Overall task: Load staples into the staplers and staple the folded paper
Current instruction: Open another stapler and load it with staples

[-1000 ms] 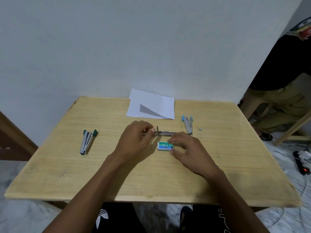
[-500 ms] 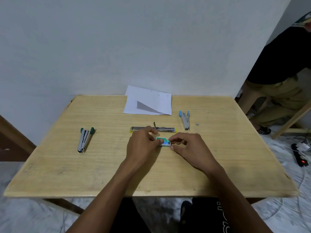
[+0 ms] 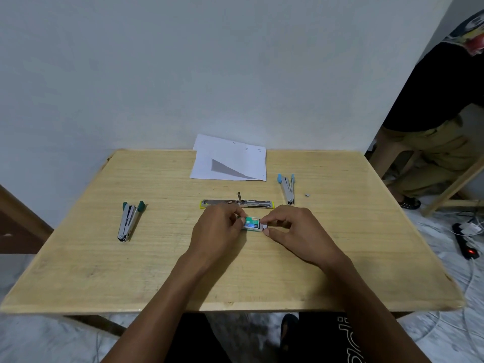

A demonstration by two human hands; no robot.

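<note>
A small green staple box [image 3: 252, 223] sits mid-table between my hands. My left hand [image 3: 217, 229] pinches its left end, and my right hand [image 3: 296, 229] pinches the white inner tray poking out of its right end. Just behind it lies a yellow stapler [image 3: 237, 203], swung fully open and flat. A green-tipped stapler [image 3: 128, 220] lies at the left, a blue-tipped one [image 3: 287, 188] at the right. The folded white paper [image 3: 230, 161] rests at the far edge against the wall.
The wooden table [image 3: 157, 271] stands against a white wall. A tiny staple piece [image 3: 307, 195] lies right of the blue stapler. Another person [image 3: 442, 119] sits at the right, with a power strip [image 3: 467, 244] and cables on the floor.
My left hand let go of the yellow stapler and came down to the staple box. Both hands now pinch the box, and its white inner tray shows at the right end.
</note>
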